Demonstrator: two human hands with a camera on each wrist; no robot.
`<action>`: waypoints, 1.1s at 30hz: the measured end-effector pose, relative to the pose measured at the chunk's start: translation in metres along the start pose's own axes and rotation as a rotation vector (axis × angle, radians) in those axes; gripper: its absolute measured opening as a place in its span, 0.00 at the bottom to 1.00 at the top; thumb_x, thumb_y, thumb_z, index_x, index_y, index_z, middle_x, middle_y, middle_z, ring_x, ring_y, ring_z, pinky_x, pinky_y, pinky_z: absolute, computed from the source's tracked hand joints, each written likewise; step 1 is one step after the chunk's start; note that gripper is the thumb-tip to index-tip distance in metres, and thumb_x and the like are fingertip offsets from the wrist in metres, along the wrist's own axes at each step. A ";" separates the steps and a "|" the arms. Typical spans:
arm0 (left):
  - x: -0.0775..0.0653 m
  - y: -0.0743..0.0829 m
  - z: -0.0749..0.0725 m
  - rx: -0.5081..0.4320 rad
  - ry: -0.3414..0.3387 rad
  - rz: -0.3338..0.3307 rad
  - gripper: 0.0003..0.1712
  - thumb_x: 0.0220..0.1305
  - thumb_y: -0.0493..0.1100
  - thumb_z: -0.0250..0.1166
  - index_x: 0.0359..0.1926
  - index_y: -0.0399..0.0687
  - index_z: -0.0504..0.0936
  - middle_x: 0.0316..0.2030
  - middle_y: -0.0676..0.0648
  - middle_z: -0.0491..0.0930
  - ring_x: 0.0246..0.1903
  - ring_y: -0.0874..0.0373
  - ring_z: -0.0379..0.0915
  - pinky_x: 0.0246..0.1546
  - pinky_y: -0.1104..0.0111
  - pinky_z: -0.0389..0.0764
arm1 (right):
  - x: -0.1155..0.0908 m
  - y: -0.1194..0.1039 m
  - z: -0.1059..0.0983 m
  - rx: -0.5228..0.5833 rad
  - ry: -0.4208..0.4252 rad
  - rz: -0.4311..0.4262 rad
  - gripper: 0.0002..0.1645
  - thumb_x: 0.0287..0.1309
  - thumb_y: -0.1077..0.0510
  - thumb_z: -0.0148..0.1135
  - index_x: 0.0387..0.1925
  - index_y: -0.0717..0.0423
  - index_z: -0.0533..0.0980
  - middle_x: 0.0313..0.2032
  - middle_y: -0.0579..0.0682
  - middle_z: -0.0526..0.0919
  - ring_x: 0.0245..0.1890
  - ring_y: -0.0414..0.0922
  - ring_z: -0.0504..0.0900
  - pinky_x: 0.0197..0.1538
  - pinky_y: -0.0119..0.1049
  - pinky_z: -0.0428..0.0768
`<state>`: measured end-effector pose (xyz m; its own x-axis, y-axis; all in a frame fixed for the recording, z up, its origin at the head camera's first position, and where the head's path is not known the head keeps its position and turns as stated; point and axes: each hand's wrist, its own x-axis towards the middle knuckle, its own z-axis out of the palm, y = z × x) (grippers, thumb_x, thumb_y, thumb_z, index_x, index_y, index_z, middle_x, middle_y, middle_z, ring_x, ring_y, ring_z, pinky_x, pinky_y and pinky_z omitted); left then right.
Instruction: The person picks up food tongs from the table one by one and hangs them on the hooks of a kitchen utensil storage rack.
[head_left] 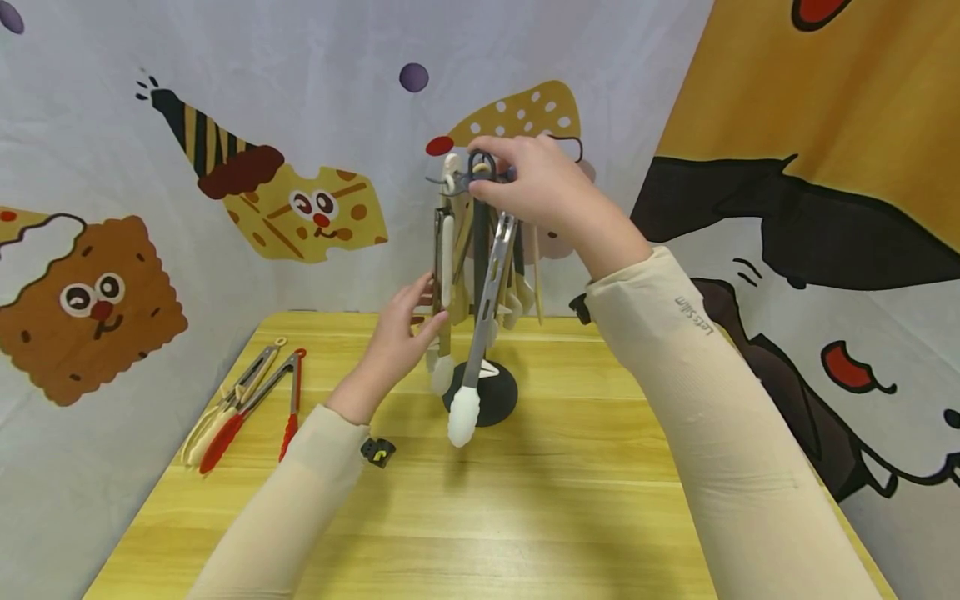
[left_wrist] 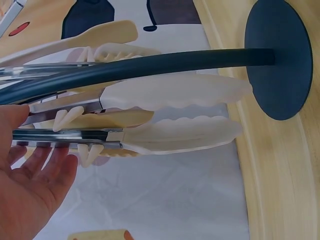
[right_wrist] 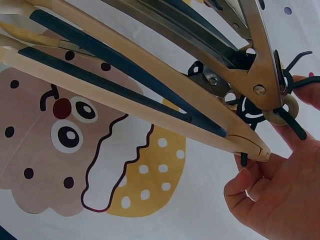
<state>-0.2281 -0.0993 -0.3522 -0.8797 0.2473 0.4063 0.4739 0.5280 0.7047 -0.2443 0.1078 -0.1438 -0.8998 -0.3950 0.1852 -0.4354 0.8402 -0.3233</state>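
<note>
A dark utensil stand [head_left: 481,250] with a round base [head_left: 498,400] stands on the table, hung with several tongs and other utensils. My right hand [head_left: 536,179] is at its top, thumb and index finger about the dark top ring [head_left: 482,163]. In the right wrist view its fingers lie among the stand's hooks [right_wrist: 295,122]. My left hand [head_left: 397,337] is beside the hanging white-tipped tongs [left_wrist: 180,135], fingers loosely spread; whether it touches them I cannot tell. Another pair of white-tipped tongs [head_left: 487,300] hangs tilted at the front.
On the table's left side lie red-tipped tongs [head_left: 223,442] with legs spread and cream-coloured tongs [head_left: 202,429]. The wooden tabletop [head_left: 450,525] reaches back to a cloth printed with cartoon food [head_left: 330,75].
</note>
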 end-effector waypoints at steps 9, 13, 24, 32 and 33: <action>-0.002 -0.002 0.000 -0.019 -0.013 -0.015 0.36 0.68 0.48 0.57 0.73 0.52 0.53 0.62 0.42 0.66 0.57 0.47 0.68 0.54 0.53 0.74 | 0.000 -0.001 0.000 -0.014 0.001 -0.004 0.31 0.64 0.40 0.50 0.68 0.33 0.62 0.49 0.50 0.76 0.55 0.50 0.66 0.49 0.47 0.72; -0.007 -0.008 -0.003 -0.026 -0.018 -0.032 0.35 0.69 0.48 0.55 0.73 0.53 0.54 0.62 0.42 0.66 0.58 0.46 0.67 0.54 0.50 0.73 | -0.001 0.000 -0.001 -0.026 0.005 -0.011 0.31 0.64 0.40 0.50 0.68 0.33 0.62 0.49 0.50 0.76 0.55 0.50 0.67 0.49 0.47 0.71; -0.031 -0.039 -0.018 0.024 -0.046 -0.116 0.36 0.70 0.50 0.53 0.74 0.56 0.51 0.65 0.42 0.62 0.61 0.44 0.63 0.56 0.47 0.70 | 0.000 0.000 0.000 -0.024 0.001 -0.007 0.31 0.64 0.39 0.50 0.67 0.32 0.61 0.49 0.49 0.76 0.56 0.50 0.65 0.51 0.47 0.69; -0.046 -0.059 -0.026 0.076 -0.082 -0.186 0.36 0.70 0.50 0.53 0.74 0.54 0.50 0.66 0.40 0.60 0.62 0.42 0.61 0.57 0.46 0.68 | 0.000 0.003 -0.001 -0.021 0.005 -0.021 0.31 0.64 0.39 0.50 0.68 0.33 0.61 0.48 0.49 0.76 0.54 0.49 0.67 0.51 0.46 0.69; -0.047 -0.062 -0.027 0.081 -0.085 -0.195 0.36 0.70 0.49 0.53 0.74 0.54 0.50 0.66 0.40 0.59 0.62 0.42 0.61 0.57 0.46 0.68 | 0.000 0.003 -0.001 -0.021 0.002 -0.018 0.32 0.64 0.39 0.49 0.68 0.33 0.60 0.49 0.49 0.76 0.54 0.48 0.67 0.51 0.46 0.69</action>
<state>-0.2146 -0.1652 -0.3993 -0.9561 0.2001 0.2140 0.2929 0.6350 0.7148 -0.2457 0.1106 -0.1440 -0.8916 -0.4098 0.1925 -0.4511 0.8404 -0.3003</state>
